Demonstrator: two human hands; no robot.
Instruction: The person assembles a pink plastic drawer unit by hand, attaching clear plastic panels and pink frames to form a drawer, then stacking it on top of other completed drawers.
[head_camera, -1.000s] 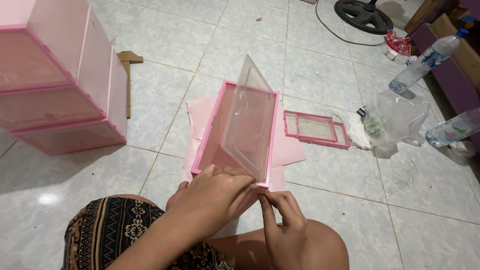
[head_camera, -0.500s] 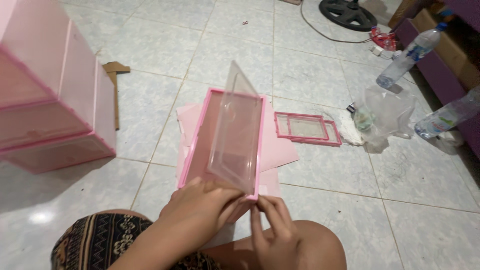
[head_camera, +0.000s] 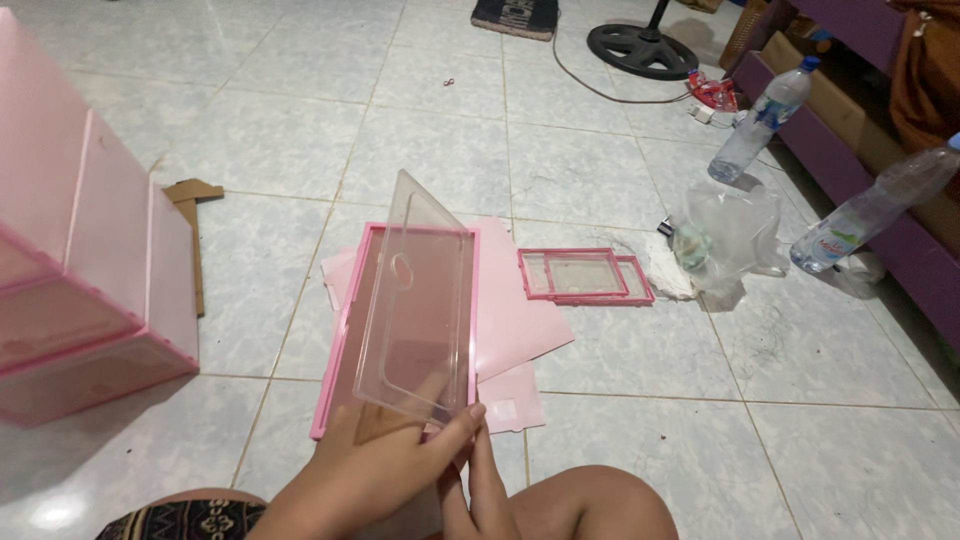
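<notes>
Clear panel (head_camera: 415, 300) held over pink frame (head_camera: 345, 330)

Its near edge is clamped by left hand (head_camera: 385, 465) and right hand (head_camera: 480, 470) fingers (long axis pointing away).

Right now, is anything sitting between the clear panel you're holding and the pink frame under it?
Nothing visible. The clear panel stands tilted inside the pink frame, held at its near edge by the left hand and right hand. The small pink frames lie off to the side.

One head camera looks steeply down, close over the tiled floor (head_camera: 600, 150).
</notes>
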